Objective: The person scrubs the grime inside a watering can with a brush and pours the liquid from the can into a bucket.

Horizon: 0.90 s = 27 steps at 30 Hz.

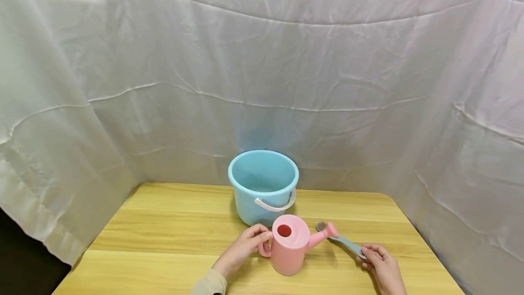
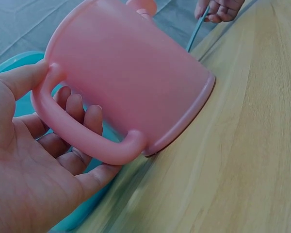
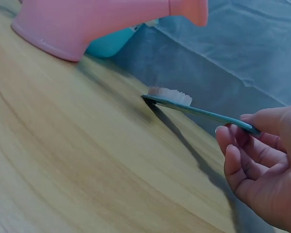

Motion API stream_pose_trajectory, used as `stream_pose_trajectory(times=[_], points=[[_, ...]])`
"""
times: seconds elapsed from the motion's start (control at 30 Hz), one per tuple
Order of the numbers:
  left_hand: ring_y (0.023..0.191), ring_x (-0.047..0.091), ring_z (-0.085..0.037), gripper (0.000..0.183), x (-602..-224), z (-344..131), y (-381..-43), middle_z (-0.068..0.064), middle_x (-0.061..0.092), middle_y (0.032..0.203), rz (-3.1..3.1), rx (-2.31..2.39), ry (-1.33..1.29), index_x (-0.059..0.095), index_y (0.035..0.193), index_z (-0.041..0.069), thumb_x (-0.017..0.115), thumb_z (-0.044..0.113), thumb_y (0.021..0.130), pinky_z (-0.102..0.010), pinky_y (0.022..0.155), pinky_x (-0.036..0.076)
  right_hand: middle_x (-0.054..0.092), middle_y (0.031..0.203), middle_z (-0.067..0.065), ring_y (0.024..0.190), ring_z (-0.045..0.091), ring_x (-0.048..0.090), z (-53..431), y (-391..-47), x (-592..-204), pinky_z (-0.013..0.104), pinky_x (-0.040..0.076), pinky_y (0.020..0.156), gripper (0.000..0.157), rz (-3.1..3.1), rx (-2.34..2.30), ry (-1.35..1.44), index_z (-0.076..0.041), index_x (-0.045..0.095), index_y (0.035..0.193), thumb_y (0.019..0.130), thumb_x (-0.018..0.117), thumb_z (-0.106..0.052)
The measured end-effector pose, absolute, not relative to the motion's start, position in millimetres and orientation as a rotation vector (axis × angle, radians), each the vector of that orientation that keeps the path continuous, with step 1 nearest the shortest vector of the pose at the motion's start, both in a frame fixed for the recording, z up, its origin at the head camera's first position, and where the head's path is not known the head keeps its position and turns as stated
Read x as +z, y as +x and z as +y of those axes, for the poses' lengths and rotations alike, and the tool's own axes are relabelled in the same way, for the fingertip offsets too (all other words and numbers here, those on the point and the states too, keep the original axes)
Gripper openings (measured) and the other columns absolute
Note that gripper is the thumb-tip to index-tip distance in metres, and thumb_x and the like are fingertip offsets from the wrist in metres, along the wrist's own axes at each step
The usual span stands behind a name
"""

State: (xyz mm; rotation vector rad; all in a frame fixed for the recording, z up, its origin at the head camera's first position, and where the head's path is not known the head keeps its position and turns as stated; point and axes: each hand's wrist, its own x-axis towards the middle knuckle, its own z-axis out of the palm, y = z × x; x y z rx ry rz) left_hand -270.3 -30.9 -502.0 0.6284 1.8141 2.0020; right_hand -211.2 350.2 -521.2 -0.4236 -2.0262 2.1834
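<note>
Right hand (image 1: 384, 267) pinches a brush (image 1: 348, 244), its long axis slanting leftward toward the watering can (image 1: 288, 251), seemingly without contact.

— What are you wearing on your left arm?
— You're wearing a beige sleeve (image 1: 209, 282), its cuff (image 1: 216, 276) ending near the wrist of your left hand (image 1: 242, 247). Something small and dark (image 1: 219, 292) is showing at the cuff's lower edge, too cropped for naming.
— And what is showing on your other side?
— Your right hand (image 1: 382, 265) is showing bare, its thumb (image 3: 269, 119) ending in a short nail (image 3: 245, 116); your left hand is going bare too.
</note>
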Motion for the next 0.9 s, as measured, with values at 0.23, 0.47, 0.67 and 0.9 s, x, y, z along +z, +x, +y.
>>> stream_pose_trajectory(times=[0.23,0.47,0.67,0.9], points=[[0.072,0.061,-0.017,0.036,-502.8,-31.0,-271.2,-0.005,0.056,0.08,1.818,2.001,0.615,0.053,0.107,-0.005,0.056,0.03,0.098,-0.033,0.084,0.057,0.066,0.086,-0.011,0.079,0.004,0.067,355.6,-207.6,-517.9,0.019,0.057,0.074,0.016,-1.873,2.314,-0.378,-0.024,0.066,0.088,0.097,0.058,-0.014],[0.072,0.063,-0.017,0.03,-502.1,-30.4,-270.5,-0.004,0.057,0.081,1.808,1.998,0.615,0.055,0.107,0.0,0.056,0.028,0.099,-0.033,0.084,0.057,0.07,0.086,-0.005,0.08,0.009,0.07,359.9,-205.8,-520.3,0.021,0.058,0.074,0.02,-1.596,2.422,-0.133,-0.016,0.07,0.092,0.098,0.053,-0.006],[0.072,0.063,-0.015,0.031,-500.3,-31.3,-270.3,-0.003,0.056,0.081,1.807,1.996,0.621,0.053,0.107,-0.002,0.055,0.028,0.099,-0.033,0.086,0.057,0.073,0.088,0.001,0.08,0.015,0.073,359.2,-205.2,-518.2,0.021,0.058,0.074,0.023,-1.4,2.487,0.009,-0.009,0.071,0.097,0.099,0.049,-0.002],[0.072,0.063,-0.016,0.03,-502.7,-31.5,-270.7,-0.003,0.057,0.08,1.807,1.996,0.624,0.054,0.107,-0.002,0.056,0.027,0.099,-0.031,0.084,0.057,0.073,0.087,0.005,0.081,0.017,0.074,355.7,-204.0,-512.5,0.023,0.059,0.075,0.023,-1.227,2.518,0.018,-0.005,0.07,0.099,0.099,0.048,0.0]])
